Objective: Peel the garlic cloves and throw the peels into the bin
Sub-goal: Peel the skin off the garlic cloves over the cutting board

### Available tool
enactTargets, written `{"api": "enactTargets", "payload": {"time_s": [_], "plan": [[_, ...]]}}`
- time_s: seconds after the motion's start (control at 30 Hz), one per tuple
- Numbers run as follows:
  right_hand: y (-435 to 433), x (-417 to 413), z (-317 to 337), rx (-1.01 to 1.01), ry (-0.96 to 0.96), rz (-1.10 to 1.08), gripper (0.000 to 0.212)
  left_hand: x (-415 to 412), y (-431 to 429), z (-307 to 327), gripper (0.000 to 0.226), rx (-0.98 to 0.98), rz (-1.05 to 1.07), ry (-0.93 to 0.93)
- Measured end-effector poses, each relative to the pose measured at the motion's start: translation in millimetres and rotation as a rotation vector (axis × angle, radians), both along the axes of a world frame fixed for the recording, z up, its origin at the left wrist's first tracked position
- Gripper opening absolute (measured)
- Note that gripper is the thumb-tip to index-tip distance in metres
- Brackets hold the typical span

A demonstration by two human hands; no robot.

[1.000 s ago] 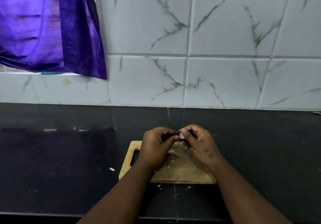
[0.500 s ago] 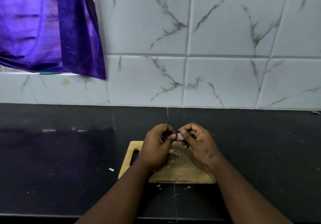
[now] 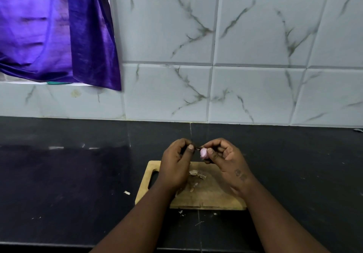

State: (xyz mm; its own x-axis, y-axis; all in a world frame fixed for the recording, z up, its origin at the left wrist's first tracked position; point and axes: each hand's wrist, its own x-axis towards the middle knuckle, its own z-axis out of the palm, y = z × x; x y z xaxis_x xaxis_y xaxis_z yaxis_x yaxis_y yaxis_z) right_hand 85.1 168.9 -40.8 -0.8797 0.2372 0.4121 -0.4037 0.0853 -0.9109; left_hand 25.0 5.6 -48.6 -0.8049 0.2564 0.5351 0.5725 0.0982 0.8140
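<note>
A pinkish garlic clove is pinched between the thumb and fingers of my right hand, held just above the far edge of a wooden cutting board. My left hand is beside it, thumb and forefinger pinched on a thin strip of peel that runs toward the clove. Several dry peel scraps lie on the board below my hands. No bin is in view.
The board lies on a black counter against a white marble-tiled wall. A few peel bits lie off the board, one to its left and others by its near edge. A purple cloth hangs at upper left.
My hands have drawn slightly apart, so more of the clove shows. My left fingers have pulled a strip of peel away to the left.
</note>
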Motion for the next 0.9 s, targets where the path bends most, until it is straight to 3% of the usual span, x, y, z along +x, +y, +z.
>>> {"api": "enactTargets", "payload": {"time_s": [0.13,0.33,0.63,0.9], "plan": [[0,1,2,-0.026,-0.007,-0.047,0.017,4,0,1,0.007,-0.092,-0.006,0.069],[0,2,2,0.036,-0.014,-0.067,0.015,4,-2,1,0.009,-0.131,0.062,0.100],[-1,1,-1,0.030,-0.007,-0.031,0.012,12,-1,4,0.006,-0.335,0.190,0.310],[0,-3,-2,-0.013,0.003,-0.022,0.014,4,0,0,0.012,-0.165,0.105,0.133]]}}
